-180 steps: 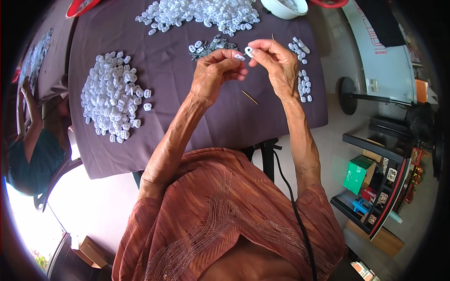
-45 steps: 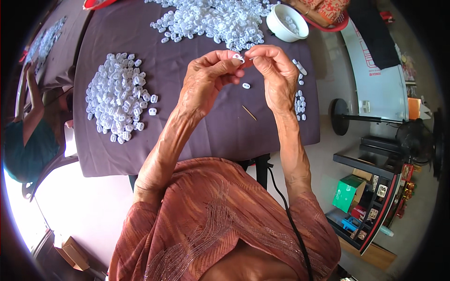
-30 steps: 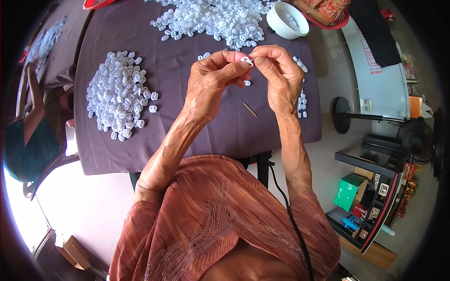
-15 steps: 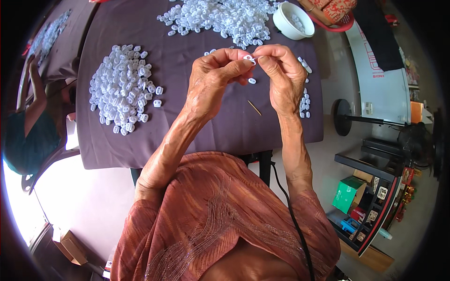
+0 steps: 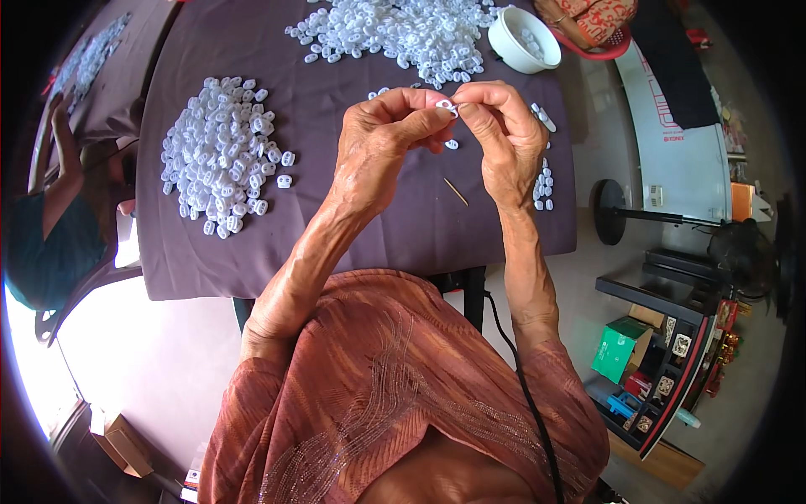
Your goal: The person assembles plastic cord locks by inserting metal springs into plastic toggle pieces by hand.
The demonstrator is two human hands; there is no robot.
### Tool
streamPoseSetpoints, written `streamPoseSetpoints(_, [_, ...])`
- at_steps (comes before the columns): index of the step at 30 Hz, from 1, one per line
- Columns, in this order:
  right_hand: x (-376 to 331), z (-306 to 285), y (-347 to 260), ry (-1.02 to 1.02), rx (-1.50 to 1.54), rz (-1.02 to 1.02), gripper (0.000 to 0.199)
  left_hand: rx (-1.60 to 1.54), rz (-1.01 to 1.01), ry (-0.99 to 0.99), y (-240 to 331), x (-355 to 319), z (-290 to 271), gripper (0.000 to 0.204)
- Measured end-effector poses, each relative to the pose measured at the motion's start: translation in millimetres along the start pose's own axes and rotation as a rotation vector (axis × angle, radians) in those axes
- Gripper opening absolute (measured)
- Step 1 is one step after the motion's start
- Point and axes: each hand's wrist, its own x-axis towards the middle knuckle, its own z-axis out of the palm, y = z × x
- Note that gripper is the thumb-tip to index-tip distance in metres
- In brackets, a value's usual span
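Above the dark tablecloth, my left hand (image 5: 376, 139) pinches a small white oval plastic piece with holes (image 5: 445, 104) between thumb and index finger. My right hand (image 5: 505, 139) is closed in a pinch at the right end of the same piece, its thumb and fingertips meeting there. Just under the hands lies another white piece (image 5: 452, 144). A thin wooden stick (image 5: 456, 191) like a toothpick rests on the cloth between my wrists. Beside my right wrist is a small group of white pieces (image 5: 544, 189).
A heap of white pieces (image 5: 220, 155) sits at left, a larger heap (image 5: 403, 38) at the far side. Next to that stands a white tub (image 5: 514, 50) with pieces inside. Another person's patterned sleeve (image 5: 600, 18) shows at far right. A black fan (image 5: 743, 256) stands right of the table.
Both hands keep the same pinch at the white plastic piece, with only a slight shift of the right fingers. The whole view has moved slightly.
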Motion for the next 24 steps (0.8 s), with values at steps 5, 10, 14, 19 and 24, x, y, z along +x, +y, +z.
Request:
streamPoseSetpoints(5, [0,0,1,0.004,-0.054,-0.051,0.004,-0.011,0.007,-0.011,0,-1,1,0.012])
streamPoseSetpoints(10, [1,0,-1,0.008,-0.074,-0.08,0.004,-0.056,0.017,0.048,2,-2,9,0.01])
streamPoseSetpoints(14, [2,0,-3,-0.001,-0.107,-0.113,0.003,-0.053,0.031,0.04,4,-3,9,0.009])
streamPoseSetpoints(19, [1,-1,-5,-0.036,-0.15,-0.083,0.004,-0.04,0.019,-0.007,1,-2,-1,0.012])
streamPoseSetpoints(24, [1,-3,-14,-0.065,-0.051,0.012,0.01,-0.076,0.006,-0.026,7,-4,-3,0.011])
